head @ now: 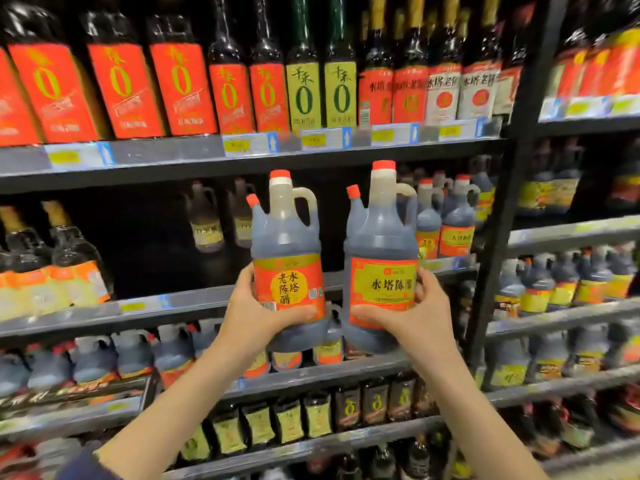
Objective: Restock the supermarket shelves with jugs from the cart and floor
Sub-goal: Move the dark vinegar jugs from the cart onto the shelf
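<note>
I hold two dark vinegar jugs with red caps upright in front of the middle shelf (194,303). My left hand (258,313) grips the lower body of the left jug (287,244), which has an orange round-motif label. My right hand (414,315) grips the base of the right jug (381,237), whose label is yellow with a red border. The two jugs stand side by side, a small gap between them. Behind them, the middle shelf has a dark open stretch with two jugs (221,220) far at the back.
Tall red- and green-labelled bottles (180,84) fill the top shelf. Matching jugs (446,220) stand on the middle shelf to the right. Lower shelves hold more jugs (131,355) and small bottles (287,420). A black upright post (502,216) divides off the right-hand shelving bay.
</note>
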